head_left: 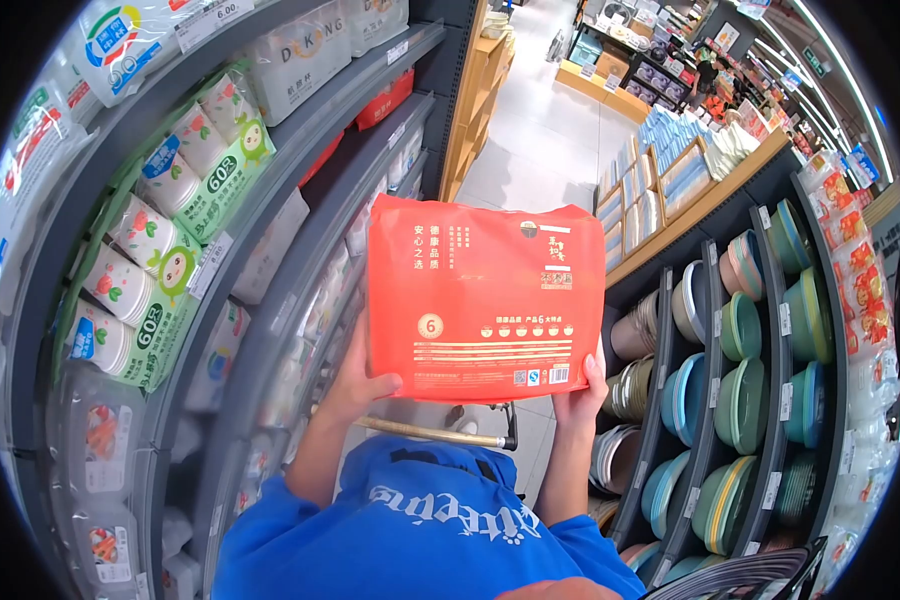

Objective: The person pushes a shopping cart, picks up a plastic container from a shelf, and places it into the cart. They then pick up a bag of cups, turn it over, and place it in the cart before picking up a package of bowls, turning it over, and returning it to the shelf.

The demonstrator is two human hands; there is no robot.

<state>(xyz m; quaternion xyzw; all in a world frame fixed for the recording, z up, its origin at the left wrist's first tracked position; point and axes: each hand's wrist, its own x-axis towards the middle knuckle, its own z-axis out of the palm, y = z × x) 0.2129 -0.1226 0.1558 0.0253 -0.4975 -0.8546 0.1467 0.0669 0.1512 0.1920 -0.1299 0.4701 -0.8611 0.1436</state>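
A large red plastic package with white and gold Chinese print and a barcode is held up in front of my chest. My left hand grips its lower left corner, with the thumb across the front edge. My right hand holds the lower right corner, thumb on the front and the other fingers mostly hidden behind. What is inside the package does not show. Below it, the handle bar of a cart or basket crosses in front of my blue shirt.
Shelves at left carry packs of printed paper cups, clear plastic containers and red packages. At right, racks hold stacked plastic basins. Folded towels fill a wooden display ahead. A tiled aisle runs forward; a person stands far off.
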